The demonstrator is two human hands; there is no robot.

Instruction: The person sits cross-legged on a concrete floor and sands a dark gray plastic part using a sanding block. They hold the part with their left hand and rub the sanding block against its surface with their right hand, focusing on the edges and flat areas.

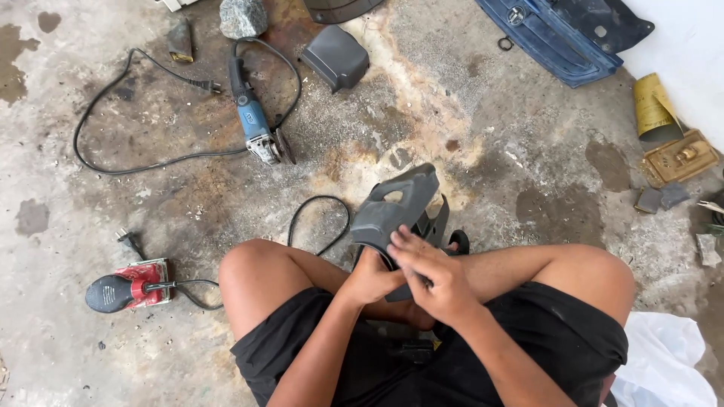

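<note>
1. Stained, patchy concrete floor (pixel 467 113), seen from above; person sits on it w/ knees spread, black shorts, hands in the middle btwn the knees.
2. Blue panel (pixel 562 38), largest loose item, lies far ahead and to the right of the hands, by a white wall.
3. Grey plastic cover (pixel 396 207), the held part: sits right at the hands and rises up and away from them, long axis tilted fwd and slightly right. Both hands meet it at its near, lower end; left hand is tucked closer under it.
4. Left hand (pixel 369 279): curled shut around the cover's lower edge from below/left, bearing it.
5. Right hand (pixel 434 275): laid over the left, fingers (pixel 403 245) half-bent and pressing on the cover's near face; not wide, a narrow grip. Can't tell if sth small is pinched under the palm.
6. Blue angle grinder (pixel 256 128) w/ black cord, ahead and well left of the hands, apart from them.
7. Red sander (pixel 128 289), left of the hands, beyond the left knee, cord trailing toward the leg.
8. Small grey housing (pixel 335 56), far ahead, slightly left.
9. Yellowish sandpaper roll (pixel 652 109), far right and ahead.
</note>
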